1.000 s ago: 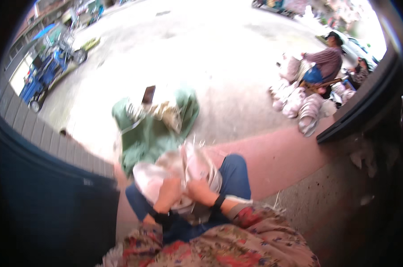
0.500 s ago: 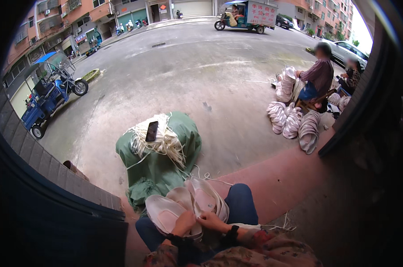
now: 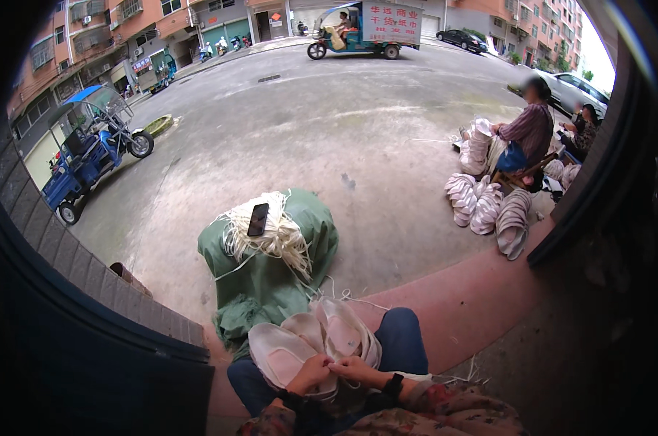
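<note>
Several pale pinkish-white shoe uppers (image 3: 265, 343) lie across my lap, fanned out with their toes pointing away from me. My left hand (image 3: 313, 372) is closed over the near end of the left-hand ones, its fingertips pinched. Just beside it, my right hand (image 3: 352, 368) is also closed in a pinch, near the right-hand stack of uppers (image 3: 343, 330). The fingertips of both hands nearly meet; what lies between them is too small to make out. Beyond my knees, a bundle of white laces (image 3: 284, 236) rests on a green sack (image 3: 318, 229), with a black phone (image 3: 257, 219) on top.
Loose white cord (image 3: 354, 296) trails beside the sack. At the right, a seated person (image 3: 529, 131) handles uppers near more stacks (image 3: 513, 218); another person sits behind. A blue three-wheeler (image 3: 89, 152) is parked left. A cargo three-wheeler (image 3: 365, 33) is on the road. Dark door frames flank me.
The view has shifted slightly, so most things sit a little lower and to the right. The cargo three-wheeler has moved left along the road. My fingertips have come closer together.
</note>
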A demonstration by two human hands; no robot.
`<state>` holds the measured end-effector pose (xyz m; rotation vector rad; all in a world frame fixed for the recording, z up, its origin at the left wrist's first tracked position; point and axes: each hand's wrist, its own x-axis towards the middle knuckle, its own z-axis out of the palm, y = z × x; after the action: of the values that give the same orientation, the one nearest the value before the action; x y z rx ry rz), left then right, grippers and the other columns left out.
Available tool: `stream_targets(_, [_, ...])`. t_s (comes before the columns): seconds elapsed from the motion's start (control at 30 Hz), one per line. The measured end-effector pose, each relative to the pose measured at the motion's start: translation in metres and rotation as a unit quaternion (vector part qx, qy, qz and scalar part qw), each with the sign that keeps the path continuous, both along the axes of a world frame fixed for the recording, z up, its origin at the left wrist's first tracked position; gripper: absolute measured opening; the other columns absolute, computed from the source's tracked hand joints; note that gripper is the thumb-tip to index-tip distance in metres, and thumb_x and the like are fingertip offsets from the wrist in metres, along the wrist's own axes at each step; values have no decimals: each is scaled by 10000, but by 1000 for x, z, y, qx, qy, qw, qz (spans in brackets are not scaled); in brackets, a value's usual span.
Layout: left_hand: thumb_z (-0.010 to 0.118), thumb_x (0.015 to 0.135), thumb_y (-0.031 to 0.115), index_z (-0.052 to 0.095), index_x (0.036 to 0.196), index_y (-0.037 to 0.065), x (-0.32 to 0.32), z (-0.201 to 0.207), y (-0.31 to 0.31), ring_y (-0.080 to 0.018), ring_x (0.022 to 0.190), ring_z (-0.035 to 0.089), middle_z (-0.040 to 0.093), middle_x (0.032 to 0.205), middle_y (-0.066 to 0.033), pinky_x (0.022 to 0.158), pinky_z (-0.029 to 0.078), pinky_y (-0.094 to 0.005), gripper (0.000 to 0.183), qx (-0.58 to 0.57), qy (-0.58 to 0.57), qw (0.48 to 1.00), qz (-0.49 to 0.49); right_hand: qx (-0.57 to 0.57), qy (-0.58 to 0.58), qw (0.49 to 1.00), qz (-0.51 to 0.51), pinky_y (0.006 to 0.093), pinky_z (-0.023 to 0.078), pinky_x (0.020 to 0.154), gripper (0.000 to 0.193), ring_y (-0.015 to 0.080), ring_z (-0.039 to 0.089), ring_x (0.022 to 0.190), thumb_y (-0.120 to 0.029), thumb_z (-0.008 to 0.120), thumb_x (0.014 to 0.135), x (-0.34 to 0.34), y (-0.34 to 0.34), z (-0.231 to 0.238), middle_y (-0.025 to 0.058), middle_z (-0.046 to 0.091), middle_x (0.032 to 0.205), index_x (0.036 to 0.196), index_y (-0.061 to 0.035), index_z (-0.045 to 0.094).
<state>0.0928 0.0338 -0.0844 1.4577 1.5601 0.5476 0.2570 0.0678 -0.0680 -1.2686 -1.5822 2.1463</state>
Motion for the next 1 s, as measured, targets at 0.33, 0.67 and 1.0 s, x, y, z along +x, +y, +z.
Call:
stream_targets(0.33, [555, 785, 114, 561, 974, -35, -4, -22, 1, -132, 756, 559, 597, 868, -70, 672, 455, -246, 242, -81, -89, 991, 50, -111, 82, 990, -15, 188, 303, 473, 302, 30, 407, 562, -349, 568, 826, 10, -4, -14, -65, 481, 629, 771, -56, 617])
stream_targets(0.67, [526, 754, 55, 564, 963, -48, 6, 7, 1, -138, 697, 555, 588, 810, -79, 633, 449, -237, 236, -141, -183, 958, 167, -116, 58, 991, 26, 191, 345, 547, 347, 37, 433, 663, -362, 517, 853, 3, 5, 3, -35, 538, 742, 824, -31, 616])
stream_targets(1.0, [588, 744, 71, 564, 933, -14, 13, 0, -4, -114, 633, 525, 568, 741, -38, 580, 425, -220, 207, -121, -330, 909, 226, -133, 163, 977, -28, 260, 400, 807, 274, 140, 527, 889, -257, 417, 900, 26, -3, -8, 74, 575, 968, 851, -25, 553])
